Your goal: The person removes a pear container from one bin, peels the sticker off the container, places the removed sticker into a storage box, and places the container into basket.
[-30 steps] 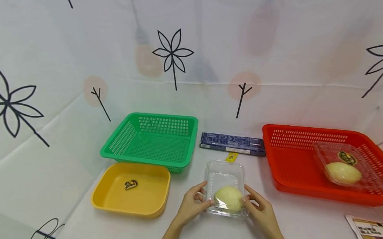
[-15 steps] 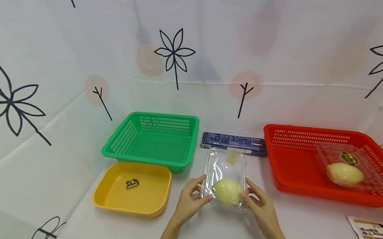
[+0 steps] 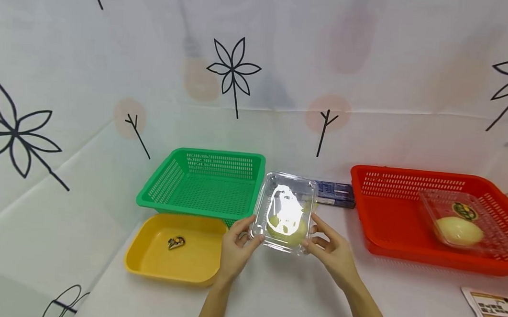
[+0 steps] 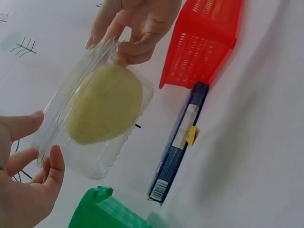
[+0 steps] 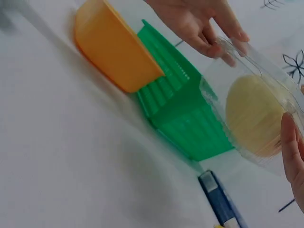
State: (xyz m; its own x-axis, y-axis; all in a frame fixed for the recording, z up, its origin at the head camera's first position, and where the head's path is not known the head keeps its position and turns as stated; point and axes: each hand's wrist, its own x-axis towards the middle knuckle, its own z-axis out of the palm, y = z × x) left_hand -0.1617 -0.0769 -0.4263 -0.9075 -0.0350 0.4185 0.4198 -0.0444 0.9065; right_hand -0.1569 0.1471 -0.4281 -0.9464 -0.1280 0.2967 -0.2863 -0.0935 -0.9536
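Between left grip and right grip hangs a clear container, sides pinched

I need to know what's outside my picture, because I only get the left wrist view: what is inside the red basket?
Observer: The head view shows a second clear container, with a pale yellow rounded item inside, lying in the red basket.
Operator: Am I missing anything near the green basket?
Observer: Yes, a yellow tub stands on its near side.
Operator: And how does the held container look to the head camera?
Observer: Bright glare covers much of the side facing that camera.
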